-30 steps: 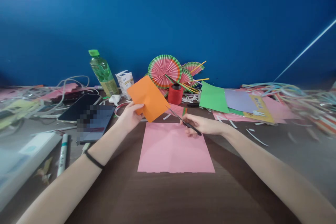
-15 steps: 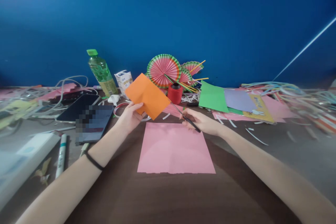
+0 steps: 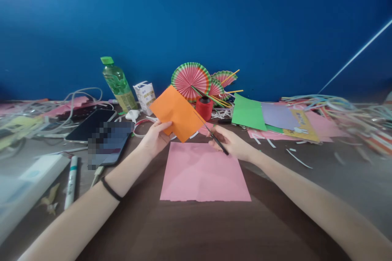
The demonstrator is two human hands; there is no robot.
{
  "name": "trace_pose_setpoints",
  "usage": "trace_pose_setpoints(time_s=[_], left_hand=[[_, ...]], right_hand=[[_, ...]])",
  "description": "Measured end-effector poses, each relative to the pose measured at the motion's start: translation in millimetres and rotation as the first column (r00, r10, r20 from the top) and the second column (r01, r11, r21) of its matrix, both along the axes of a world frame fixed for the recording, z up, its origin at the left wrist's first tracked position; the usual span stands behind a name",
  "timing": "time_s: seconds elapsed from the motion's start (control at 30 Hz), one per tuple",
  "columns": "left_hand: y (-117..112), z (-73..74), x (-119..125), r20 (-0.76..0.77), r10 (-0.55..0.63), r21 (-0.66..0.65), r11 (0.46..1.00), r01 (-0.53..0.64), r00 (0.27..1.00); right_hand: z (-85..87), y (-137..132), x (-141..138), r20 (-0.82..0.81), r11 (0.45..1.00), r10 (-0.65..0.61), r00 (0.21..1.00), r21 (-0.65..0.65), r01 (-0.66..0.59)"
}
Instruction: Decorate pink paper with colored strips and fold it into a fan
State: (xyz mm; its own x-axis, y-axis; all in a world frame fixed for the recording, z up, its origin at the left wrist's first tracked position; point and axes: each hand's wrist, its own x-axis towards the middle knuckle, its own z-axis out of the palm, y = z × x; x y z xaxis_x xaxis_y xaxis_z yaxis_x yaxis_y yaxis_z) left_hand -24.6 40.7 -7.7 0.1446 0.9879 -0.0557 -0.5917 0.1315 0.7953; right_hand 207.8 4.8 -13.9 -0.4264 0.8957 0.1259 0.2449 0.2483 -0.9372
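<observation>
My left hand (image 3: pixel 156 138) pinches the lower left edge of an orange sheet of paper (image 3: pixel 179 112), thumb on the near face, and holds it tilted above the table. Black-handled scissors (image 3: pixel 219 141) are in my right hand (image 3: pixel 230 142), with its fingers closed round the handles. The scissor blades reach the right corner of the orange paper; whether they are cutting it cannot be made out. Below both hands a pink sheet of paper (image 3: pixel 205 175) lies flat, its near edge slightly ragged.
Behind stand a green bottle (image 3: pixel 118 83), a small white box (image 3: pixel 145 97), pleated paper fans (image 3: pixel 191 81) and a red spool (image 3: pixel 204 109). Phones (image 3: pixel 114 147) and a marker (image 3: pixel 71 181) lie left. Right are green paper (image 3: pixel 248 112), purple paper (image 3: pixel 280 116) and paper strips.
The orange paper has shifted slightly right and down with my left hand. My right hand and the scissors have moved a little left, so the blades overlap the paper's corner more.
</observation>
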Motion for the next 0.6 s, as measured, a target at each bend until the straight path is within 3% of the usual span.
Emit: trace_pose_setpoints(time_s=[0.6], left_hand=[[-0.1, -1.0, -0.5, -0.027, -0.010, 0.021, 1.000, 0.011, 1.000]], right_hand=[[-0.3, -0.7, -1.6, -0.047, 0.998, -0.004, 0.999, -0.068, 0.001]])
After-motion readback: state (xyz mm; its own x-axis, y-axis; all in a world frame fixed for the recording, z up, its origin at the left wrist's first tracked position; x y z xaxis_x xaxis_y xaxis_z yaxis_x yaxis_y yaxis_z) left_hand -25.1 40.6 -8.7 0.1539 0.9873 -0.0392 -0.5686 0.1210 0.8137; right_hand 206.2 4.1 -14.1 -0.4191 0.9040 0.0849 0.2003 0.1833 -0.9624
